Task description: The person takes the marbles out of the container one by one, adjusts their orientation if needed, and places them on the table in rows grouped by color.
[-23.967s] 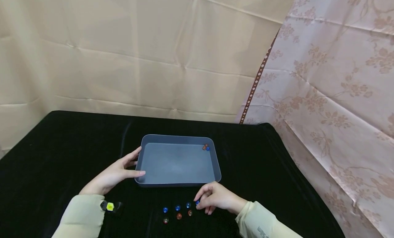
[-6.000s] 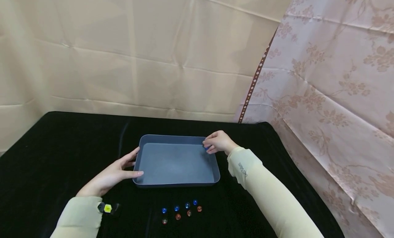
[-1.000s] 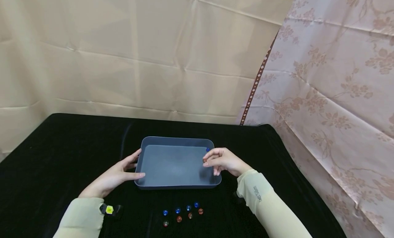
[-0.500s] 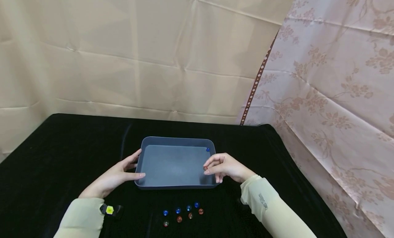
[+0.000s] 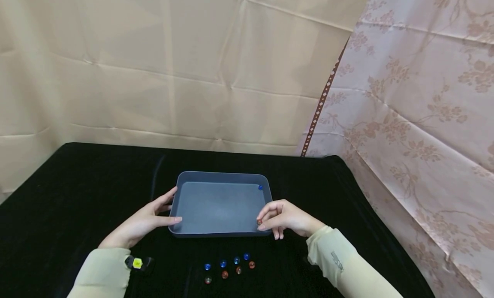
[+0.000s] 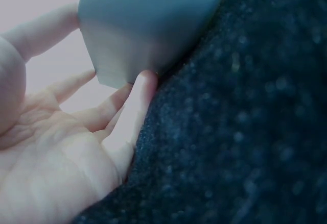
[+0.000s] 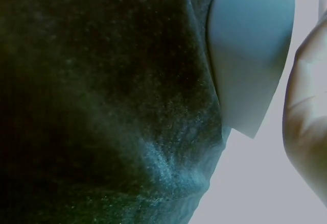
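Observation:
My left hand [image 5: 143, 221] holds the left end of a shallow grey-blue tray [image 5: 220, 203], thumb over the rim and fingers against the outer wall. In the left wrist view the fingertips [image 6: 147, 78] meet the outside of the tray. Over the tray's near right corner, my right hand [image 5: 287, 218] pinches an orange marble [image 5: 259, 222] between thumb and fingers. One blue marble [image 5: 260, 187] lies in the tray's far right corner. In the right wrist view only part of the right hand [image 7: 309, 106] shows, beside the tray wall; the pinched marble is out of sight there.
On the black cloth [image 5: 96, 195] before the tray lie two rows of marbles: blue ones [image 5: 223, 263] behind, orange and reddish ones [image 5: 224, 274] in front. A cream curtain [image 5: 193, 75] hangs behind the table, a flowered pink one [image 5: 417, 118] at the right.
Over the last second my right hand has drawn the orange marble from the tray's far right toward its near edge. Earlier, several marbles lay in that corner; an orange one has joined the front row.

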Demonstrator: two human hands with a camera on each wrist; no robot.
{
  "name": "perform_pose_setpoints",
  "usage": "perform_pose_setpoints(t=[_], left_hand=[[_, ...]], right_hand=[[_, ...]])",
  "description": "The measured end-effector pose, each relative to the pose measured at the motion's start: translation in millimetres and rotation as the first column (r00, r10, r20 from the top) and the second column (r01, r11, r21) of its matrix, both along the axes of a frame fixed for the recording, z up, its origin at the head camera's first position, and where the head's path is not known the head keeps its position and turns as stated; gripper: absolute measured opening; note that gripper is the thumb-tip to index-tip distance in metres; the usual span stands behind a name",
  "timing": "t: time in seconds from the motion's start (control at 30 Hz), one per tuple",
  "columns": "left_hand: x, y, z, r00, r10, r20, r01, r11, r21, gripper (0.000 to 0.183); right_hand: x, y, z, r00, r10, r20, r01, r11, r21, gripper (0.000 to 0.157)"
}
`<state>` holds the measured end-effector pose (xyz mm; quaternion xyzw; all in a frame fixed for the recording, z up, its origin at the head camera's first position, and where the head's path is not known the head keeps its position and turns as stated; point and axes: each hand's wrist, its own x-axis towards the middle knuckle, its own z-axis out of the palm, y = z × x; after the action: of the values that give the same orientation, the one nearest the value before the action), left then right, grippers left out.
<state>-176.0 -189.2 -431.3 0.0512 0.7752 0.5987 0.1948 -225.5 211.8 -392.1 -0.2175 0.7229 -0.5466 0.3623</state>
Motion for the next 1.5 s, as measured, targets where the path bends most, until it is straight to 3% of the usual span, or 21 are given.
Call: perform_pose_setpoints(t=[0.3, 0.63, 0.97, 1.5], left_hand=[[0.9, 0, 0.2, 1.000, 0.002, 0.020, -0.002, 1.000, 0.004, 0.090], [1.0, 0, -0.7, 1.000, -0.002, 0.014, 0.002, 1.000, 0.011, 0.089], [0.6, 0, -1.1, 1.000, 0.003, 0.021, -0.003, 1.000, 0.004, 0.089], [0.9, 0, 0.0, 1.000, 0.006, 0.016, -0.006, 1.000, 0.003, 0.089]], right_hand=[[10.4, 2, 0.3, 0.999, 0.046, 0.003, -0.046, 0.999, -0.006, 0.013], [21.6, 5, -3.1, 0.996, 0.081, 0.022, -0.081, 0.997, -0.018, 0.035], [30.8, 9, -8.4, 0.992, 0.113, 0.054, -0.111, 0.993, -0.042, 0.039], [38.1, 12, -22.4, 0.986, 0.129, 0.109, -0.131, 0.991, 0.013, 0.037]])
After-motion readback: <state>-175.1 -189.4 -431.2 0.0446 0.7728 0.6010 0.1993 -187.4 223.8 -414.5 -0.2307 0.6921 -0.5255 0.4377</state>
